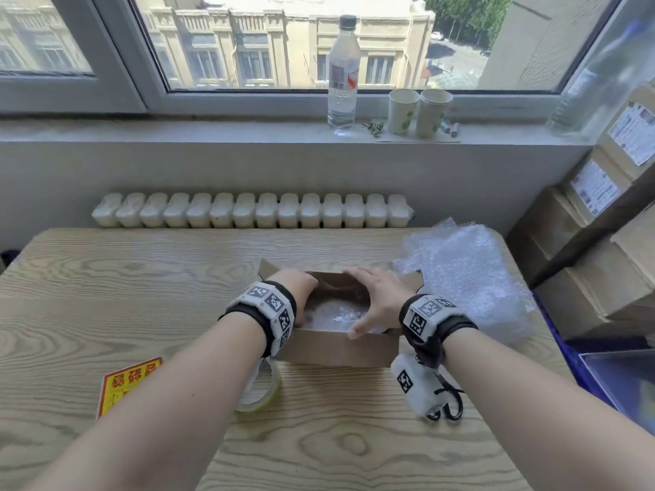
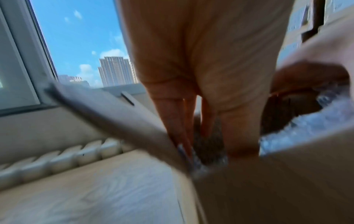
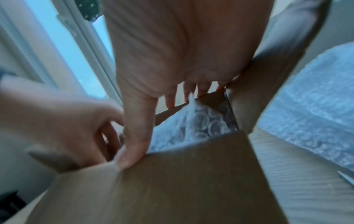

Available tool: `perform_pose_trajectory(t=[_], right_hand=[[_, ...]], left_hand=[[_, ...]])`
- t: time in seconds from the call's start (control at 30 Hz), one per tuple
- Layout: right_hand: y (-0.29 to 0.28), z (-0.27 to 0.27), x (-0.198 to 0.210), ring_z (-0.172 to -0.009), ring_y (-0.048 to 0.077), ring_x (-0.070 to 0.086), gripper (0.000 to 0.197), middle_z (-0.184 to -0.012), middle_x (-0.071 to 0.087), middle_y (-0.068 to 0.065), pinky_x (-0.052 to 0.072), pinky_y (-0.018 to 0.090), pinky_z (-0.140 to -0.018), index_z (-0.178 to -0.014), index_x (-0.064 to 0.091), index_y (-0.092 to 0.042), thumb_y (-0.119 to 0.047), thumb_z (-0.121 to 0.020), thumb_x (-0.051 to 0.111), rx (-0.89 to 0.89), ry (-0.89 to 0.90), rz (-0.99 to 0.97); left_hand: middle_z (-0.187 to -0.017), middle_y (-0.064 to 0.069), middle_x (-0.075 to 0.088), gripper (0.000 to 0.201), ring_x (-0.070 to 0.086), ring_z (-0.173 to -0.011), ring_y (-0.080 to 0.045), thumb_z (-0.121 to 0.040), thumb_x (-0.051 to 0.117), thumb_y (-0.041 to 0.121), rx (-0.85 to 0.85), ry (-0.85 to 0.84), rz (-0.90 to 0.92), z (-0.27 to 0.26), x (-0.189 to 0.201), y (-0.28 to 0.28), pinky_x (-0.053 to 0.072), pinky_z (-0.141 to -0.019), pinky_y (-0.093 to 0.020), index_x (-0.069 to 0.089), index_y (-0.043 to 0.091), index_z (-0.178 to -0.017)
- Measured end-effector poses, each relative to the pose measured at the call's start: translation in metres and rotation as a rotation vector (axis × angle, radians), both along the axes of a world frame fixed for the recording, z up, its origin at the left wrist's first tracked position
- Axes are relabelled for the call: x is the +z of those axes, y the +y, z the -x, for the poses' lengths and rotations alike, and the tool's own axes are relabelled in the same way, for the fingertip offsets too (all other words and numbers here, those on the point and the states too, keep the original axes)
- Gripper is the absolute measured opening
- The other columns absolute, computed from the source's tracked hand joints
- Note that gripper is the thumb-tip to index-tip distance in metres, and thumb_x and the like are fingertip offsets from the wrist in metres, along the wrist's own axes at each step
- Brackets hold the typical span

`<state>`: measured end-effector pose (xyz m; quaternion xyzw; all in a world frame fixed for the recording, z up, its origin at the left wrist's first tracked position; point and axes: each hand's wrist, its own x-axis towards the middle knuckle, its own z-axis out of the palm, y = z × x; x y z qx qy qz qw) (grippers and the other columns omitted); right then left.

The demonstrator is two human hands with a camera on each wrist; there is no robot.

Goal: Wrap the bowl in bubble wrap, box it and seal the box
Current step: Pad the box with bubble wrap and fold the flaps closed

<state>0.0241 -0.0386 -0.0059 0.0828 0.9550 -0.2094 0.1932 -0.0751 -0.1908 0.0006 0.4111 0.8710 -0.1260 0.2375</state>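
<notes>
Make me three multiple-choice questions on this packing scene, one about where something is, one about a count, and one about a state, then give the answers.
1. Where does the roll of tape lie?
A. On the windowsill
B. On the table, near side of the box, under the left forearm
C. Inside the box

2. How many paper cups stand on the windowsill?
A. One
B. Two
C. Four

3. What state is the cardboard box in?
A. Open on top, with the bubble-wrapped bundle inside
B. Closed and taped
C. Flattened

Answers:
1 B: the head view shows the roll on the table, just in front of the box.
2 B: two cups stand side by side, right of the water bottle.
3 A: the left hand and right hand are at the open top, and bubble wrap shows between them.
</notes>
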Motion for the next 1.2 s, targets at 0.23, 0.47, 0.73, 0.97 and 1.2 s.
perform_pose_trajectory(t=[0.23, 0.47, 0.73, 0.97, 1.2], right_hand=[[-0.01, -0.006, -0.004, -0.1, 0.015, 0.057, 0.013, -0.099, 0.063, -0.009, 0.037, 0.034, -0.098, -0.092, 0.071, -0.027, -0.032, -0.086, 0.061, -0.316, 0.412, 0.03], [-0.016, 0.008, -0.028, -0.11, 0.031, 0.056, 0.03, -0.115, 0.058, 0.012, 0.048, 0.038, -0.088, -0.112, 0.055, -0.009, -0.023, -0.086, 0.061, 0.078, -0.108, -0.283], [-0.017, 0.028, -0.047, -0.106, 0.029, 0.062, 0.037, -0.116, 0.063, 0.007, 0.048, 0.035, -0.075, -0.12, 0.057, -0.013, -0.021, -0.084, 0.064, 0.197, -0.296, -0.401], [-0.015, 0.031, -0.062, -0.11, 0.029, 0.06, 0.054, -0.12, 0.061, 0.008, 0.045, 0.033, -0.074, -0.131, 0.042, -0.012, -0.027, -0.084, 0.065, 0.189, -0.268, -0.338], [-0.012, 0.039, -0.062, -0.102, 0.028, 0.062, 0.048, -0.112, 0.062, 0.01, 0.055, 0.037, -0.084, -0.119, 0.052, -0.009, -0.023, -0.076, 0.068, 0.011, -0.355, -0.029]], left_hand=[[-0.12, -0.012, 0.054, 0.047, 0.057, -0.11, -0.032, -0.084, 0.062, 0.023, 0.08, -0.011, -0.066, -0.012, -0.044, -0.003, 0.049, -0.091, -0.038, 0.047, 0.014, -0.127], [-0.118, -0.007, 0.059, 0.055, 0.057, -0.108, -0.026, -0.08, 0.061, 0.043, 0.07, -0.101, -0.143, 0.0, -0.035, -0.005, 0.049, -0.09, -0.035, 0.049, 0.014, -0.125], [-0.116, -0.009, 0.057, 0.051, 0.061, -0.103, -0.03, -0.083, 0.066, 0.016, -0.122, 0.05, 0.008, 0.0, -0.035, -0.006, 0.048, -0.077, -0.036, 0.043, 0.011, -0.128], [-0.128, -0.015, 0.056, 0.048, 0.058, -0.114, -0.033, -0.087, 0.059, 0.009, -0.082, -0.035, 0.096, -0.001, -0.055, 0.005, 0.048, -0.089, -0.04, 0.042, 0.003, -0.132], [-0.133, -0.014, 0.051, 0.053, 0.056, -0.117, -0.031, -0.086, 0.063, 0.014, -0.025, -0.11, 0.088, 0.003, -0.065, 0.008, 0.047, -0.091, -0.037, 0.042, 0.007, -0.134]])
